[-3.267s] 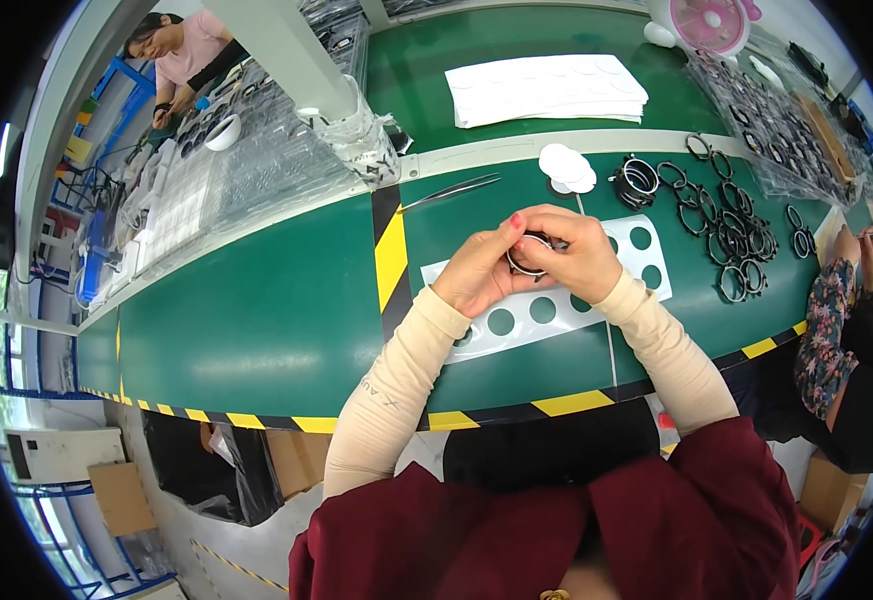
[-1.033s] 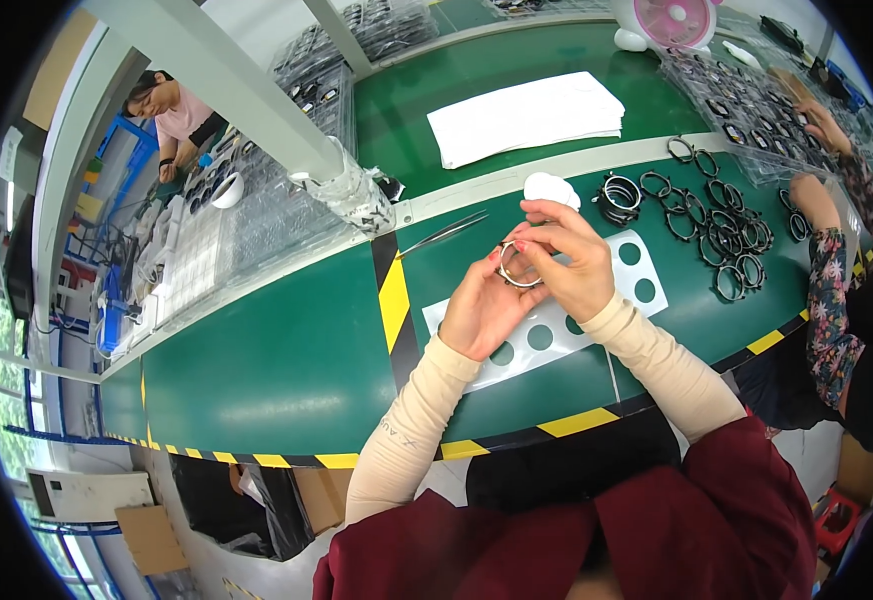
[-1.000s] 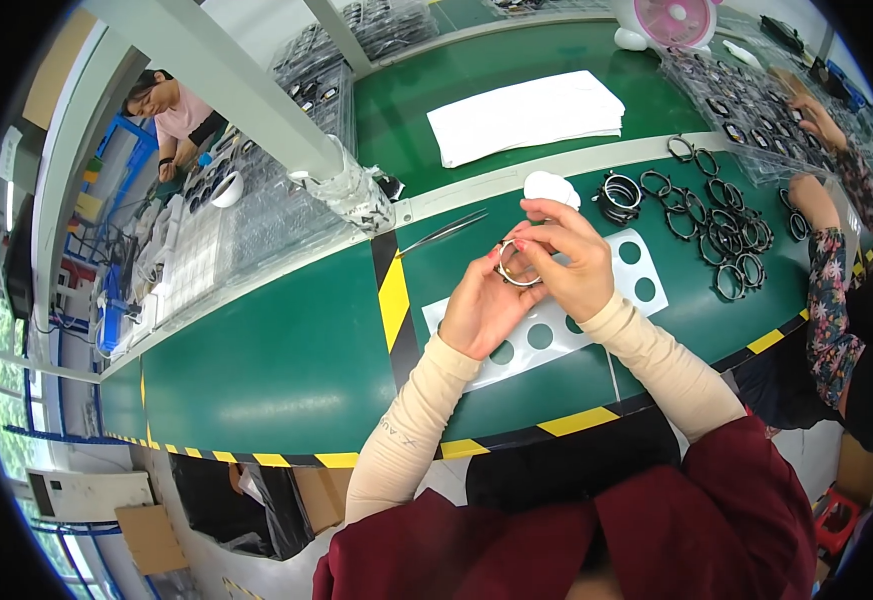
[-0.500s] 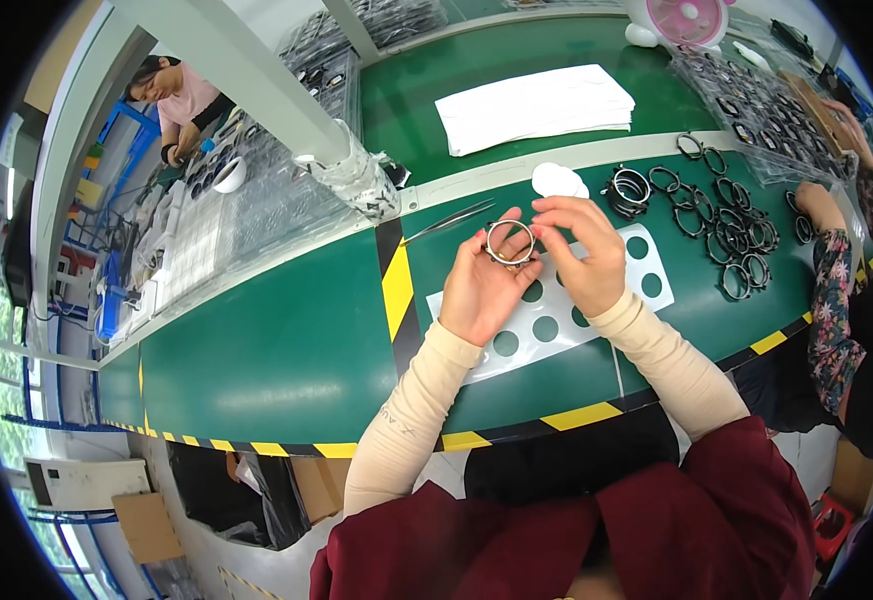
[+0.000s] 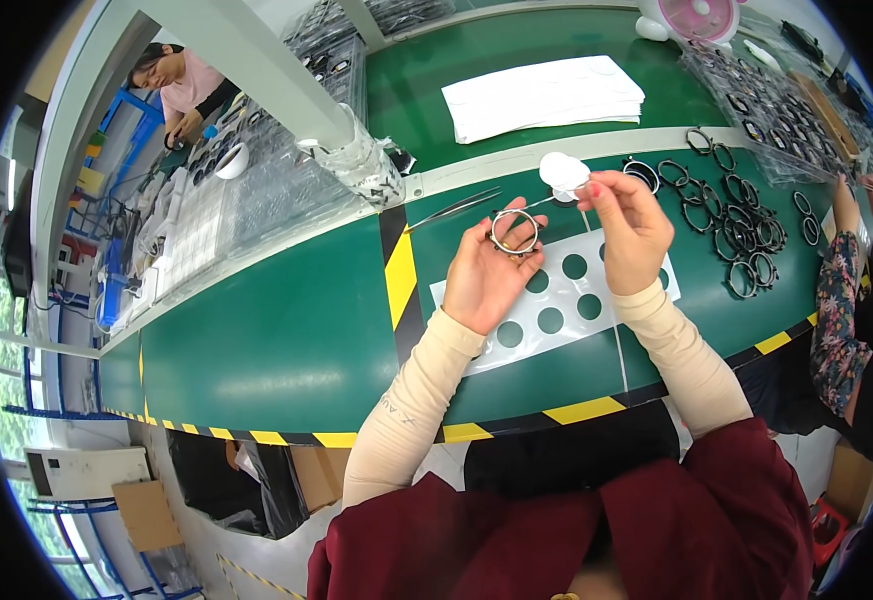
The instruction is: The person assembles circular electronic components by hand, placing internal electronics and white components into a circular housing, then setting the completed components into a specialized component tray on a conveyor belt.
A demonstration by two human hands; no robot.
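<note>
My left hand point(image 5: 485, 280) grips a round ring point(image 5: 515, 231) with a silvery face and dark outer edge, holding it upright above the bench. From the ring's upper edge a thin pale strip point(image 5: 549, 201) runs to my right hand point(image 5: 634, 225), whose thumb and forefinger pinch its far end. Both hands are over a white sheet point(image 5: 551, 321) with several round holes, part of it hidden behind my right hand. Several white discs point(image 5: 563, 170) lie just beyond the fingers. A pair of tweezers point(image 5: 457, 207) rests behind my left hand.
Dark rings point(image 5: 747, 230) lie loosely piled on the right, with a small stack of rings point(image 5: 643, 174) closer to my right hand. White paper sheets point(image 5: 542, 100) and a white post point(image 5: 352, 160) stand farther back. At the right edge are another person's hands point(image 5: 850, 207).
My right hand has moved right, away from the ring, and the strip now spans the gap. The left hand keeps hold of the ring. The co-worker's hand at right has shifted.
</note>
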